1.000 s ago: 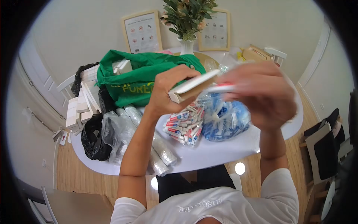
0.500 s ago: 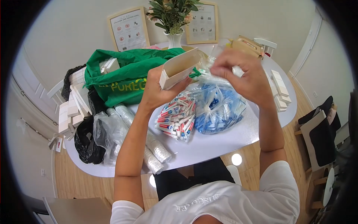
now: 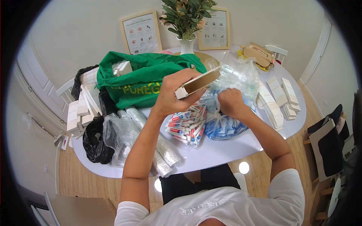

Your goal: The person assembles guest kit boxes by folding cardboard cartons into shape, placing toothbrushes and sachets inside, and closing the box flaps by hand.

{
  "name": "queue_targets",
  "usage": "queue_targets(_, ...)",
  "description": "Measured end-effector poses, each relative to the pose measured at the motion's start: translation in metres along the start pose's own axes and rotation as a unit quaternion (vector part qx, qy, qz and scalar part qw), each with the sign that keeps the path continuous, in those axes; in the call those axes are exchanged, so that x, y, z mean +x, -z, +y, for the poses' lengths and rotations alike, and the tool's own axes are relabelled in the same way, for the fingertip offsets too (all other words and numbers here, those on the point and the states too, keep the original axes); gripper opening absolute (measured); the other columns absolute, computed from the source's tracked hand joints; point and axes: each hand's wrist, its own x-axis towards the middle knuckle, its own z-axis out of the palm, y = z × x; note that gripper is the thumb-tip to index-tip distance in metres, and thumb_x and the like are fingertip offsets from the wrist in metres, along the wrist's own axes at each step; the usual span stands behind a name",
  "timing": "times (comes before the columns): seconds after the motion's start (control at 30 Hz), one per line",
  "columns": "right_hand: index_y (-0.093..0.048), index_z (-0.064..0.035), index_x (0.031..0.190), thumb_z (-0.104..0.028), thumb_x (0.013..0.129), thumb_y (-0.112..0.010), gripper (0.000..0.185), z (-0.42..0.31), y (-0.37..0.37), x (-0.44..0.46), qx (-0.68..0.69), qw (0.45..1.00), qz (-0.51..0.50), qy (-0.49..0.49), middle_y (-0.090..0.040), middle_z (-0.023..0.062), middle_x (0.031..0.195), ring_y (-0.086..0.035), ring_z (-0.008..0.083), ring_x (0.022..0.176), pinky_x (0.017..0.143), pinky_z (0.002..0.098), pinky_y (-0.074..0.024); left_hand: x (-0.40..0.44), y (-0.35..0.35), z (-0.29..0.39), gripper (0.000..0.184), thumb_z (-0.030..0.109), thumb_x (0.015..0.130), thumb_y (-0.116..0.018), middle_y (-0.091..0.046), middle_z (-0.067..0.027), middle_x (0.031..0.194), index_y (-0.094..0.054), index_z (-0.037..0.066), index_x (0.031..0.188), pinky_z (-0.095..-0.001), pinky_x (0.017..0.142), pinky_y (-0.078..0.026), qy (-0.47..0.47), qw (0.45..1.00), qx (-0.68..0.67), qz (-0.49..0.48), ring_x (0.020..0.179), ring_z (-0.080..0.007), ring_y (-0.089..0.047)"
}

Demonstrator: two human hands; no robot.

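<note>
My left hand is closed around a slim white cardboard box, held tilted above the table with its open side showing a bare inside. Below it lies a clear bag of small toothpaste tubes, red, white and blue. My right hand is curled into a fist at the top of a clear plastic bag of blue packets. Its fingertips face away from me, so what they grip is hidden. Left of the tubes lie rolls of clear plastic-wrapped items.
A green cloth bag holds white boxes at the back left. More white boxes lie on the right. Behind my right hand is a clear bag. A flower vase and black plastic bags also stand on the white table.
My right hand has come down and left, from raised above the table to the bag of blue packets. The box in my left hand has tilted flatter. The view has shifted slightly.
</note>
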Motion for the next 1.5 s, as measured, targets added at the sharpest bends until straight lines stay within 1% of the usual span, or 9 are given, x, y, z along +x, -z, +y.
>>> queue_targets(0.23, -0.054, -0.0043, 0.080, -0.011, 0.073, -0.059, 0.011, 0.005, 0.022, -0.016, 0.115, 0.978, 0.110, -0.133, -0.058, 0.0148, 0.062, -0.059, 0.0292, 0.058, 0.054, 0.0381, -0.0446, 0.002, 0.005, -0.002, 0.028, 0.002, 0.067, -0.070, -0.062, -0.0110, 0.079, -0.064, 0.000, 0.094, -0.0289, 0.065, -0.046, -0.009, 1.000, 0.025, -0.009, 0.068, -0.0217, -0.059)
queue_targets(0.3, -0.054, -0.0062, 0.083, -0.010, 0.074, -0.059, 0.010, 0.011, 0.040, -0.024, 0.309, 0.923, 0.168, -0.157, -0.061, 0.0114, 0.064, -0.061, 0.0297, 0.063, 0.058, 0.0384, -0.0466, 0.000, 0.004, -0.002, 0.028, 0.002, 0.067, -0.069, -0.062, -0.0108, 0.079, -0.064, 0.000, 0.094, -0.0289, 0.065, -0.046, 0.005, 1.000, 0.012, -0.004, 0.068, -0.0214, -0.059)
queue_targets(0.37, -0.055, -0.0062, 0.086, -0.011, 0.077, -0.062, 0.012, 0.017, 0.050, -0.030, 0.396, 0.887, 0.174, -0.163, -0.059, 0.0057, 0.062, -0.058, 0.0191, 0.057, 0.056, 0.0320, -0.0448, 0.000, 0.004, -0.002, 0.022, 0.000, 0.074, -0.068, -0.061, -0.0067, 0.081, -0.061, -0.005, 0.094, -0.0237, 0.064, -0.047, 0.009, 1.000, 0.014, -0.018, 0.072, -0.0133, -0.060)
queue_targets(0.47, -0.060, -0.0035, 0.097, -0.001, 0.080, -0.059, 0.017, 0.020, 0.064, -0.034, 0.466, 0.850, 0.190, -0.154, -0.059, 0.0021, 0.068, -0.050, 0.0063, 0.057, 0.055, 0.0218, -0.0402, -0.001, 0.000, -0.007, 0.023, 0.002, 0.072, -0.068, -0.062, -0.0081, 0.081, -0.062, -0.002, 0.093, -0.0260, 0.063, -0.046, 0.014, 1.000, 0.012, -0.003, 0.070, -0.0164, -0.059)
queue_targets(0.63, -0.061, -0.0014, 0.110, 0.002, 0.084, -0.058, 0.026, 0.010, 0.097, -0.036, 0.487, 0.824, 0.263, -0.123, -0.059, 0.0030, 0.074, -0.052, 0.0056, 0.059, 0.051, 0.0194, -0.0435, -0.003, 0.001, -0.012, 0.020, 0.005, 0.070, -0.069, -0.060, -0.0090, 0.074, -0.063, 0.000, 0.088, -0.0298, 0.059, -0.043, 0.035, 0.999, 0.012, 0.028, 0.063, -0.0202, -0.055)
queue_targets(0.73, -0.063, 0.0037, 0.106, 0.000, 0.085, -0.060, 0.021, 0.007, 0.123, -0.040, 0.668, 0.691, 0.273, -0.049, -0.061, 0.0095, 0.090, -0.059, 0.0102, 0.067, 0.053, 0.0202, -0.0491, -0.003, 0.001, -0.013, 0.019, 0.007, 0.072, -0.070, -0.058, -0.0091, 0.072, -0.062, 0.001, 0.087, -0.0308, 0.058, -0.042, 0.029, 0.999, -0.006, 0.030, 0.062, -0.0204, -0.054)
queue_targets(0.97, -0.064, 0.0046, 0.092, 0.014, 0.081, -0.053, 0.018, 0.001, 0.149, -0.014, 0.531, 0.745, 0.360, 0.181, -0.062, 0.0097, 0.085, -0.061, 0.0132, 0.075, 0.062, 0.0237, -0.0513, -0.002, 0.001, -0.003, 0.021, 0.009, 0.072, -0.069, -0.062, -0.0088, 0.076, -0.063, 0.002, 0.091, -0.0291, 0.062, -0.045, 0.052, 0.999, -0.002, 0.003, 0.064, -0.0199, -0.056)
queue_targets(1.17, -0.063, -0.0002, 0.084, 0.016, 0.070, -0.055, 0.023, 0.005, 0.160, 0.012, 0.344, 0.836, 0.378, 0.202, -0.061, 0.0082, 0.080, -0.060, 0.0146, 0.070, 0.062, 0.0265, -0.0489, 0.000, 0.001, 0.005, 0.026, 0.011, 0.073, -0.071, -0.064, -0.0071, 0.077, -0.064, 0.003, 0.096, -0.0273, 0.063, -0.045, 0.099, 0.994, -0.036, -0.004, 0.066, -0.0138, -0.058)
queue_targets(1.5, -0.066, -0.0079, 0.093, -0.001, 0.062, -0.068, 0.032, -0.010, 0.151, 0.029, 0.023, 0.832, 0.519, 0.194, -0.053, 0.0046, 0.078, -0.056, 0.0182, 0.064, 0.056, 0.0279, -0.0487, -0.004, 0.006, -0.003, 0.036, 0.013, 0.074, -0.075, -0.066, -0.0075, 0.092, -0.061, 0.000, 0.104, -0.0270, 0.072, -0.050, 0.187, 0.980, -0.055, -0.043, 0.082, -0.0132, -0.061)
